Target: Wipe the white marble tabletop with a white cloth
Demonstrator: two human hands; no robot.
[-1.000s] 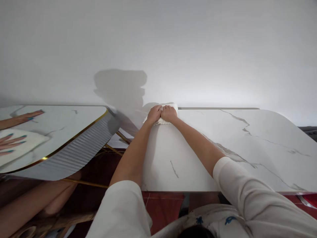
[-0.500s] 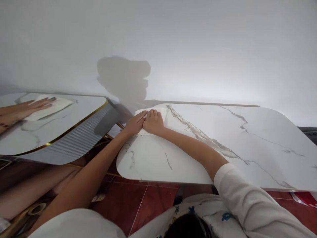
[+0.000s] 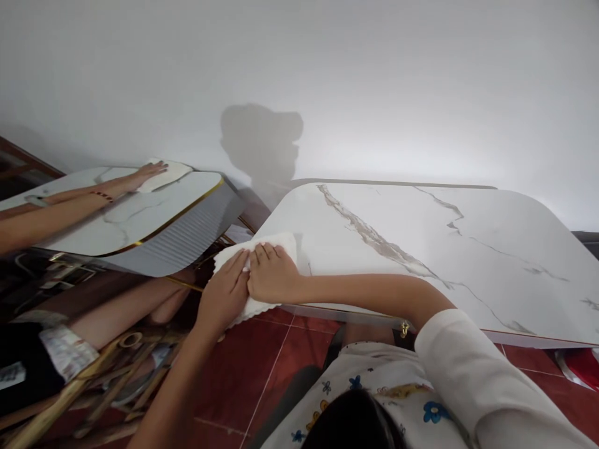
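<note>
A white cloth (image 3: 286,244) with a scalloped edge lies over the rounded left end of a white marble-patterned table (image 3: 393,218), part of it hanging past the front edge. Both hands press on it side by side, touching each other. My left hand (image 3: 227,290) grips the cloth at its left part, fingers angled forward. Bent over the middle of the cloth are the fingers of my right hand (image 3: 271,274). The palms hide the cloth beneath them.
At the left, another person's hand (image 3: 152,171) rests on a white cloth (image 3: 173,173) on a second marble-patterned table (image 3: 202,187) with gold trim. A wooden chair (image 3: 105,374) stands at lower left. A pale wall (image 3: 374,81) rises behind both tables.
Both my hands have slid the cloth from the far left corner toward me, to the front edge. The other person's hand and cloth have moved right and away. My view has shifted slightly.
</note>
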